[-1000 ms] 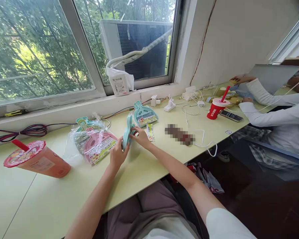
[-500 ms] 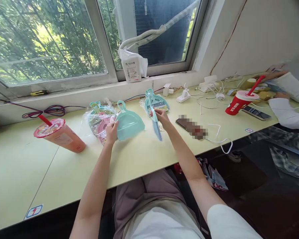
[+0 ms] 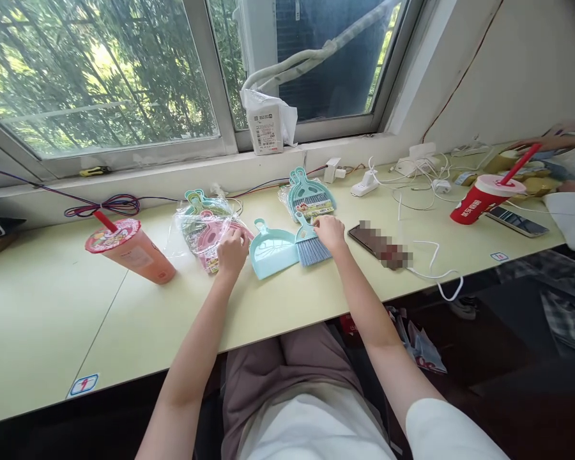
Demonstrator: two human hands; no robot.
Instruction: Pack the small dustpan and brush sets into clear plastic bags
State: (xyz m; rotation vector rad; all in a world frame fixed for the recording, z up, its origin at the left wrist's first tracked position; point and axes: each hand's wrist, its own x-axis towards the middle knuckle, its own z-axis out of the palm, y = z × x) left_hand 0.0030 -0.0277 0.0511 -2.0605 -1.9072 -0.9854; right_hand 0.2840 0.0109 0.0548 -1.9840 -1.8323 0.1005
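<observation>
A teal dustpan (image 3: 274,252) lies on the table with its handle toward the window. Just right of it, a small brush with blue-grey bristles (image 3: 312,251) rests flat. My left hand (image 3: 233,251) is at the dustpan's left side, beside the pink set in clear plastic (image 3: 211,233); its fingers are curled, and what they hold is hidden. My right hand (image 3: 329,232) touches the brush's upper right side with bent fingers; whether it grips the brush is unclear. Behind it lies a wrapped teal dustpan and brush set (image 3: 310,197).
An orange drink cup (image 3: 141,254) stands left. A phone (image 3: 376,245) with a white cable lies right of my right hand. Farther right are a red cup (image 3: 483,199), another phone (image 3: 520,222), chargers and another person's arms. A white box (image 3: 266,130) stands on the sill.
The dustpan and brush, both held up before, now lie side by side on the table. My left hand has come off the dustpan, and the brush has turned flat.
</observation>
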